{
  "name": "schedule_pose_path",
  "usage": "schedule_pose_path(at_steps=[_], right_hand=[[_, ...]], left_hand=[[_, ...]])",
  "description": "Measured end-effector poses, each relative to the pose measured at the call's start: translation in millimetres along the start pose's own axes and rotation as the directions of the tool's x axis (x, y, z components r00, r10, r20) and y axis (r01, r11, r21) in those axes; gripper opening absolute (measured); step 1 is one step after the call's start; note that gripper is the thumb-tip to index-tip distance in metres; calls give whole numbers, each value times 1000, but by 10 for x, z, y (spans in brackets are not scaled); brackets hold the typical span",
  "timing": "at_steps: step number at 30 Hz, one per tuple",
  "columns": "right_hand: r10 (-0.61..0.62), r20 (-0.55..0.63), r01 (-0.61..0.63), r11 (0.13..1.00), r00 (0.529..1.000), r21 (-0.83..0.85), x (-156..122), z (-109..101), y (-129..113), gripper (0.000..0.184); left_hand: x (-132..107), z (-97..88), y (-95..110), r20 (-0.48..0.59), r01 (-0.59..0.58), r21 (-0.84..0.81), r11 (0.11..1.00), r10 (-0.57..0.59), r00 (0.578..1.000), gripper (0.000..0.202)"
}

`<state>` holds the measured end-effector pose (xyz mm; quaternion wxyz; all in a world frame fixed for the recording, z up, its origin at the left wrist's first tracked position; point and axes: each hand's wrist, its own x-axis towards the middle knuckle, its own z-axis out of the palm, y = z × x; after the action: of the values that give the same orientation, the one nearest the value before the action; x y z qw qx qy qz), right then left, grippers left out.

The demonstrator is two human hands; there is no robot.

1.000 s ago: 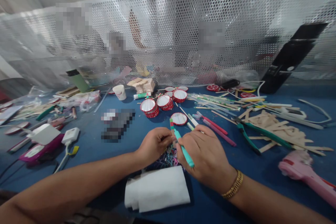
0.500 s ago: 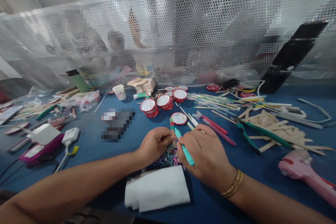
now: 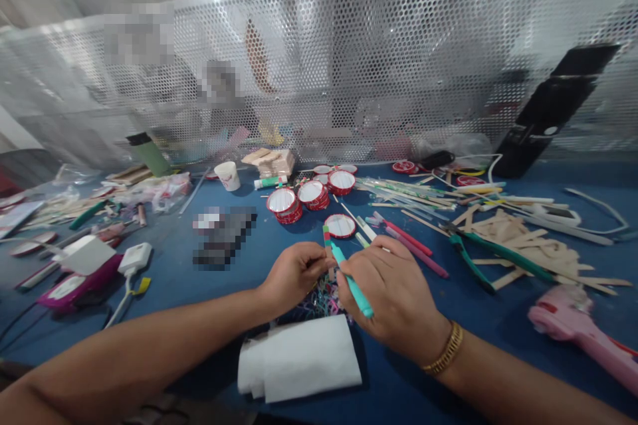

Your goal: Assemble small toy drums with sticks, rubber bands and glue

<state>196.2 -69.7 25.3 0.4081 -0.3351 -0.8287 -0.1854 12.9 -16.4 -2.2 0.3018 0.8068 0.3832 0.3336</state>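
My left hand (image 3: 294,279) pinches a flat wooden craft stick (image 3: 327,235) whose upper end has green and red bands. Closed around a turquoise marker (image 3: 359,297), my right hand (image 3: 396,289) holds its upper end against or very near the stick; the exact contact is hidden by my fingers. Just beyond the stick lies a round white disc with a red rim (image 3: 340,226). Below my fingers is a pile of small colourful rubber bands or loops (image 3: 319,302), partly covered. Nearer to me, a folded white cloth or tissue (image 3: 302,358) rests on the blue table.
Red-and-white bottle caps (image 3: 284,202) stand stacked ahead, near a paper cup (image 3: 226,176). On the right are green-handled pliers (image 3: 471,259), loose craft sticks (image 3: 523,239) and a pink glue gun (image 3: 573,325). A white charger (image 3: 134,256) lies left. Perforated metal sheeting (image 3: 373,60) closes the back.
The turquoise marker's lower end has shifted very slightly down and right with my right hand. My left hand keeps the banded stick in nearly the same place.
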Motion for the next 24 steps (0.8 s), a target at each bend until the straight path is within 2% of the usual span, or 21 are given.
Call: schedule_pose_path(at_steps=[4, 10, 17, 24], right_hand=[[-34, 12, 34, 999, 999, 24, 4, 14, -2, 16], [17, 20, -16, 1000, 1000, -16, 12, 2, 12, 18], [-20, 12, 20, 1000, 1000, 9, 19, -2, -14, 16], [18, 22, -18, 1000, 1000, -6, 15, -1, 11, 16]], left_hand=[[0, 0, 8, -3, 11, 16, 1000, -10, 1000, 37], [3, -7, 10, -9, -13, 20, 1000, 13, 1000, 35], [3, 0, 6, 9, -3, 12, 1000, 3, 1000, 36], [2, -3, 11, 5, 7, 16, 1000, -8, 1000, 35]])
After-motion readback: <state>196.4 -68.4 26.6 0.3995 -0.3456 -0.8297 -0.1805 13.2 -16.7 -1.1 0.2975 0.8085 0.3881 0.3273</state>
